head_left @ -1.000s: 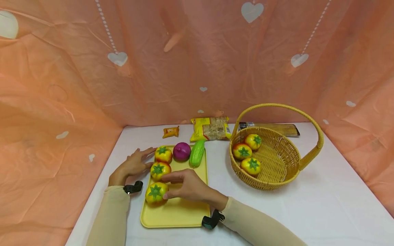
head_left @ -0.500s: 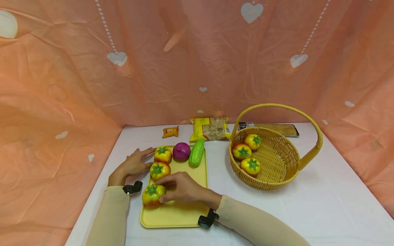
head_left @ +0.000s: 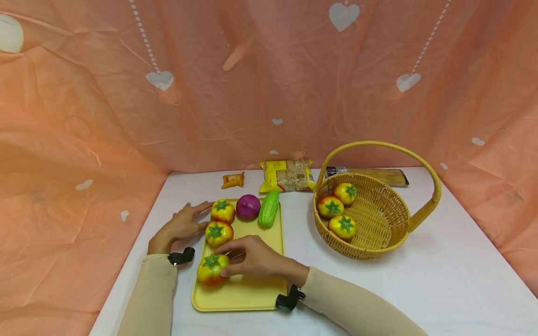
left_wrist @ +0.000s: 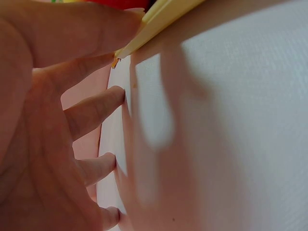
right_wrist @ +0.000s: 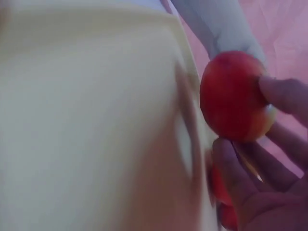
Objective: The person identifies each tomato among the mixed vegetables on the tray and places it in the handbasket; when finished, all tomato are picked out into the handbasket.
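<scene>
My right hand [head_left: 256,259] pinches a yellow-red toy tomato [head_left: 211,271] with a green star-shaped calyx, near the front left of the yellow tray [head_left: 248,298]. In the right wrist view the tomato's red underside [right_wrist: 233,96] shows between thumb and fingers, over the tray edge. My left hand [head_left: 182,226] is spread along the tray's left side. In the left wrist view its thumb lies at the tray rim [left_wrist: 159,19], with the other fingertips on the white table. Two more toy tomatoes [head_left: 219,234] stand behind the held one, beside a purple toy onion [head_left: 248,207] and a green toy cucumber [head_left: 269,210].
On the right stands a wicker basket [head_left: 405,238] with a tall handle, holding three toy tomatoes [head_left: 330,206]. Behind lie a small orange packet [head_left: 233,180], a yellow bag [head_left: 287,176] and a long pack of noodles or sticks [head_left: 380,177]. Peach cloth hangs around the table.
My right hand has moved the gripped tomato slightly nearer the tray's front, first leftward and then back a little to the right. The left hand has stayed in place.
</scene>
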`<state>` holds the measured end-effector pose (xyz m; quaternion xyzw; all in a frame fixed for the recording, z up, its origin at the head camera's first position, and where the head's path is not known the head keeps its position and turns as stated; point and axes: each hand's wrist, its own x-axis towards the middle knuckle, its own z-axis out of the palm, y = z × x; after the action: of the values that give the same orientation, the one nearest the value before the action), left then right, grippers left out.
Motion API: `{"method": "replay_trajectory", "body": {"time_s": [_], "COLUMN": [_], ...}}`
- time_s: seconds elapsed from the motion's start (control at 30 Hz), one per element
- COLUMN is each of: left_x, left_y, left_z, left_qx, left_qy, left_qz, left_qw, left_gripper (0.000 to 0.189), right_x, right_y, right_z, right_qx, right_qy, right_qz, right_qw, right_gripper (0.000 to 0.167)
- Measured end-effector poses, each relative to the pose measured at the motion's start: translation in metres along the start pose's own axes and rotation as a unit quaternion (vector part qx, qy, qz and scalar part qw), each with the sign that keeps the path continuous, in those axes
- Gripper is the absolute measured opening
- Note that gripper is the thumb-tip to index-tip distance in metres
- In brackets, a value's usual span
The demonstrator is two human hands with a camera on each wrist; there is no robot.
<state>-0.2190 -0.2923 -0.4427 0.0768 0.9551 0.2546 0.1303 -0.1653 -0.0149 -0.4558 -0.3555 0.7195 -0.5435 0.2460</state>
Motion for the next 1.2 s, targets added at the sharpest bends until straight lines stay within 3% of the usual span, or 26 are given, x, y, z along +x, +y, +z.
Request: {"method": "replay_trajectory", "body": {"time_s": [0.33,0.5,0.83,1.0,1.2], "left_x": [0.002,0.001,-0.001,0.000,0.000], "left_y": [0.001,0.001,0.004,0.004,0.005], "left_z": [0.002,0.002,0.001,0.001,0.001], "left_qx": [-0.007,-0.011,-0.009,-0.011,-0.022], "left_qy": [-0.002,-0.003,-0.006,-0.008,-0.007], "left_qz": [-0.007,-0.009,-0.011,-0.016,-0.022], "left_qw": [1.0000,0.9999,0.9999,0.9998,0.9995], "left_gripper": [0.073,0.073,0.072,0.072,0.072], "right_x": [-0.045,-0.077,-0.150,-0.186,-0.209], "right_y": [-0.006,-0.009,-0.019,-0.021,-0.015], "right_z": [-0.043,-0.072,-0.138,-0.171,-0.195], "right_qx": [0.025,0.031,-0.036,-0.095,-0.178], "right_qy": [0.023,0.064,0.162,0.231,0.323], "right_qz": [-0.012,-0.018,-0.022,0.010,0.060], "right_qw": [0.9993,0.9973,0.9858,0.9683,0.9276], "right_gripper": [0.042,0.044,0.046,0.043,0.043]}}
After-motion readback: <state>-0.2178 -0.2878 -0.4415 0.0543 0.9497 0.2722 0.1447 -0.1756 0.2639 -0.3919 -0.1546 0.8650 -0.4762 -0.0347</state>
